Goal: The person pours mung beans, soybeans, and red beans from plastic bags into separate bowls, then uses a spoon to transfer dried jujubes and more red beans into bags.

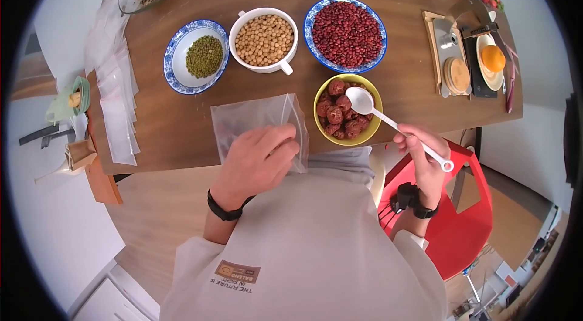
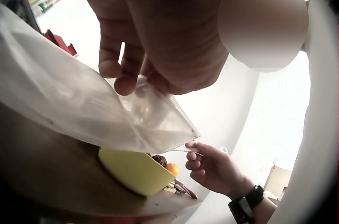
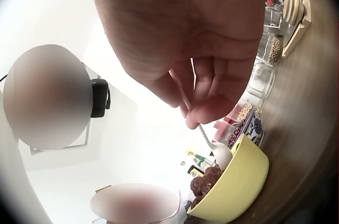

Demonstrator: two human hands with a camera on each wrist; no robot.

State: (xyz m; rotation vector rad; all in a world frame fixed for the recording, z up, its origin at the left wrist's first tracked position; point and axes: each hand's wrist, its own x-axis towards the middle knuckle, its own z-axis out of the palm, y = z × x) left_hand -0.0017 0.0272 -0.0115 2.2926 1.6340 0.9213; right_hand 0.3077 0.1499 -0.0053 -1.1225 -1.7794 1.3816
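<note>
My left hand (image 1: 260, 162) grips a clear plastic zip bag (image 1: 243, 119) by the side near its mouth. In the left wrist view the bag (image 2: 63, 94) hangs from the fingers, with a finger and thumb partly showing through the film. My right hand (image 1: 425, 160) pinches the handle of a white plastic spoon (image 1: 362, 101). The spoon's scoop lies over a yellow bowl (image 1: 317, 121) of wrinkled reddish-brown balls (image 1: 334, 116), likely dried fruit. The right wrist view shows the scoop (image 3: 221, 155) at the inner rim of the yellow bowl (image 3: 238, 187).
Behind stand a blue-patterned bowl of green beans (image 1: 204, 56), a white pot of chickpeas (image 1: 263, 40) and a bowl of red beans (image 1: 347, 36). Flat plastic bags (image 1: 116, 102) line the left edge. A wooden tray (image 1: 435, 48) and an orange (image 1: 493, 58) lie right; a red chair (image 1: 467, 218) stands below.
</note>
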